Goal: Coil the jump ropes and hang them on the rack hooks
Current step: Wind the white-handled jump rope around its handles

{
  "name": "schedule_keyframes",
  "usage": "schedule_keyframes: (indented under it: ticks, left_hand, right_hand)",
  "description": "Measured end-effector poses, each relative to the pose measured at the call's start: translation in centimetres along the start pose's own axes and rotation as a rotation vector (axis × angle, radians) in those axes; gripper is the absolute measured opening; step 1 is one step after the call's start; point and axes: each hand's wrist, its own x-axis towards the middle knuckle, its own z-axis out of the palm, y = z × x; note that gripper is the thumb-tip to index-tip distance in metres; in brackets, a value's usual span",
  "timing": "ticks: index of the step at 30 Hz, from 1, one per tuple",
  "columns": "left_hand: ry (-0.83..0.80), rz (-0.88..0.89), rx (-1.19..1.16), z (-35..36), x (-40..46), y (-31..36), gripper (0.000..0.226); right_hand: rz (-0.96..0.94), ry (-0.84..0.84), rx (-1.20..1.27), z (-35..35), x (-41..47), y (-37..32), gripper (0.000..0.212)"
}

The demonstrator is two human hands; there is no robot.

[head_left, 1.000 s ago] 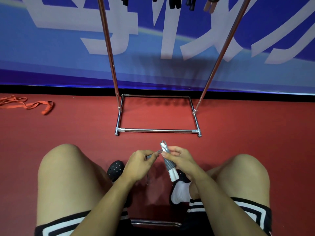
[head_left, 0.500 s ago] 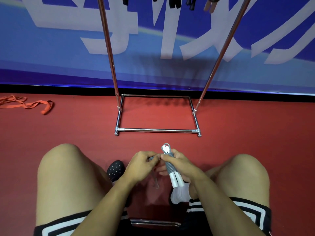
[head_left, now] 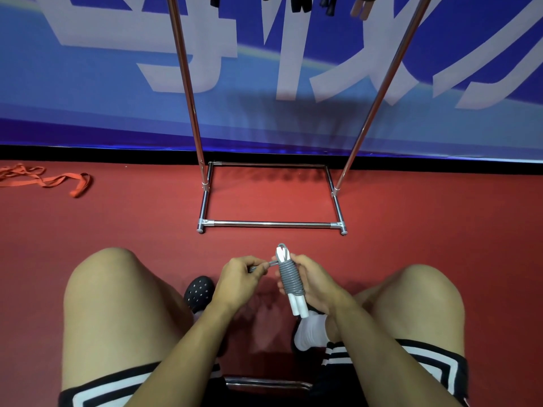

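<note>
A jump rope (head_left: pixel 289 279) with two white handles held side by side has its grey cord wound tightly around them. My right hand (head_left: pixel 313 284) grips this bundle from behind, between my knees. My left hand (head_left: pixel 239 276) pinches the free end of the grey cord, pulled taut to the left of the bundle's top. The metal rack (head_left: pixel 271 223) stands on the floor just ahead, its two poles rising out of view. Dark and tan handles of other ropes (head_left: pixel 299 2) hang at the top edge.
I sit on a stool with a metal edge (head_left: pixel 267 384) below me. My knees flank the hands. An orange band (head_left: pixel 51 180) lies on the red floor at far left. A blue banner wall (head_left: pixel 88 83) stands behind the rack.
More grey cord turns now cover the white handles. The bundle has turned more upright in my right hand, and the loose cord hanging below has been taken up.
</note>
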Motion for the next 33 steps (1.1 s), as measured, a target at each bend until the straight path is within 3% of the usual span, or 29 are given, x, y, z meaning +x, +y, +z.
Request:
schedule_keyframes:
  ticks: [5,10,14,18,23,28,33]
  left_hand:
    - [0.054,-0.013,-0.055,-0.2,0.1,-0.2,0.008]
    - [0.003,-0.013,-0.133,0.0,-0.3,0.3,0.014]
    - [-0.029,-0.05,-0.219,0.2,-0.5,0.3,0.013]
    - [-0.03,-0.077,-0.296,0.2,-0.8,0.9,0.023]
    - [-0.044,-0.107,-0.394,0.0,-1.7,2.4,0.031]
    - [-0.088,-0.196,-0.611,-0.2,-1.8,2.8,0.026]
    - [-0.066,-0.24,-0.669,-0.4,-1.1,2.1,0.023]
  right_hand:
    - [-0.074,0.043,-0.059,0.1,0.3,0.8,0.031]
    - [-0.154,0.093,-0.225,0.1,0.6,1.3,0.023]
    - [-0.185,0.112,-0.379,0.1,0.0,1.0,0.028]
    - [-0.21,0.143,-0.397,-0.2,0.0,0.9,0.043]
    - [-0.23,0.165,-0.392,0.1,-0.2,0.7,0.044]
    - [-0.236,0.048,-0.319,0.6,-0.7,0.6,0.055]
    - [-0.031,-0.166,-0.2,0.0,-1.2,0.5,0.05]
